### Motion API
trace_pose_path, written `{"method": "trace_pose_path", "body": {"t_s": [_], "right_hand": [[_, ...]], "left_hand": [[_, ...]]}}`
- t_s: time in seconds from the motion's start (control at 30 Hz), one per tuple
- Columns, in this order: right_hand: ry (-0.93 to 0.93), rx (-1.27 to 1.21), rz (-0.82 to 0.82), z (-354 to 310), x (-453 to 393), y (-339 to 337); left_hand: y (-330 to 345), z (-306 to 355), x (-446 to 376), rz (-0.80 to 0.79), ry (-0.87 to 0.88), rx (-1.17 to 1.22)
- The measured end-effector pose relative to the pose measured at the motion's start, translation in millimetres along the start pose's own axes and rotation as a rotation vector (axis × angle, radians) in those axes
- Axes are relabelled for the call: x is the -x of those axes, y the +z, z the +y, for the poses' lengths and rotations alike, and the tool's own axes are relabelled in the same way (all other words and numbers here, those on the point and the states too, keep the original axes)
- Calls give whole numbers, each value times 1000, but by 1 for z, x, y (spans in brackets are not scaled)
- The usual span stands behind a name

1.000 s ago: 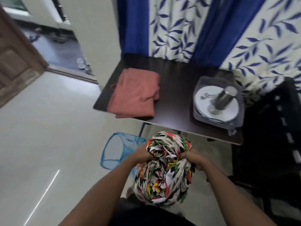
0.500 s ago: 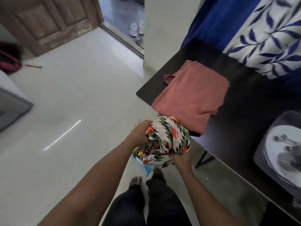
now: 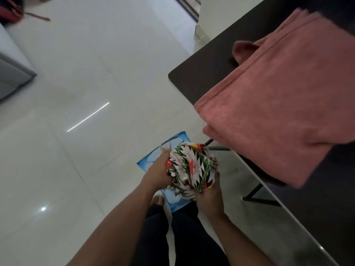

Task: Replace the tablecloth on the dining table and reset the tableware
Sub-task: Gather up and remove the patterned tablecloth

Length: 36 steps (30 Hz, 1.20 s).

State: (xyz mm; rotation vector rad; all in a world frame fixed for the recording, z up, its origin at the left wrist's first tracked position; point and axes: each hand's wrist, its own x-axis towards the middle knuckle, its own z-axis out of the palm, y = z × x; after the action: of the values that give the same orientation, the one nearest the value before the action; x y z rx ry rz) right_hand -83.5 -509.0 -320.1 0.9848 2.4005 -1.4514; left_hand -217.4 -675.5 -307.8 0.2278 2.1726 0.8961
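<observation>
A bundled tablecloth (image 3: 192, 167) with a white, green, red and yellow print is held between both hands over a blue mesh basket (image 3: 165, 154) on the floor. My left hand (image 3: 156, 172) grips its left side and my right hand (image 3: 208, 194) grips it from below on the right. A folded pink cloth (image 3: 272, 108) lies on the dark dining table (image 3: 199, 73) at the upper right, its near end hanging over the table's edge. The plate and cup are out of view.
White glossy floor tiles (image 3: 76, 93) spread to the left. A grey cabinet corner (image 3: 13, 72) stands at the far left. The table's black leg (image 3: 255, 191) is just right of my hands. My legs in dark trousers (image 3: 172, 233) and a bare foot are below.
My view has swung left and down, away from the tableware. The printed bundle has dropped lower and now sits over the blue basket, squeezed smaller between my hands.
</observation>
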Motion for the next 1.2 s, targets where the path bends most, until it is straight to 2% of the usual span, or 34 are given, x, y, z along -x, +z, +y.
{"method": "trace_pose_path", "body": {"t_s": [0.07, 0.13, 0.23, 0.33, 0.43, 0.5, 0.67, 0.8, 0.9, 1.0, 1.2], "right_hand": [[-41, 71, -62, 8, -18, 5], [-37, 130, -98, 11, -38, 12], [-14, 314, -169, 9, -67, 26], [104, 442, -339, 11, -105, 45], [338, 430, -503, 19, -147, 64], [340, 394, -523, 31, -178, 74], [406, 468, -614, 68, -220, 89], [267, 500, -564, 77, -217, 93], [176, 526, -535, 76, -202, 101], [106, 495, -570, 57, -173, 94], [120, 384, -598, -13, -100, 59]], "left_hand": [[8, -20, -16, -85, -103, -102], [13, -29, -29, -65, -207, -132], [22, -33, -52, -19, -260, -125], [26, -43, -81, -42, -369, -165], [27, -62, -111, -115, -467, -188], [29, -73, -128, -137, -493, -204], [46, -98, -160, -117, -416, -252], [56, -93, -161, -141, -362, -356], [54, -83, -154, -170, -320, -345], [44, -63, -127, -195, -210, -295], [1, -20, -38, -182, -129, -221]]}}
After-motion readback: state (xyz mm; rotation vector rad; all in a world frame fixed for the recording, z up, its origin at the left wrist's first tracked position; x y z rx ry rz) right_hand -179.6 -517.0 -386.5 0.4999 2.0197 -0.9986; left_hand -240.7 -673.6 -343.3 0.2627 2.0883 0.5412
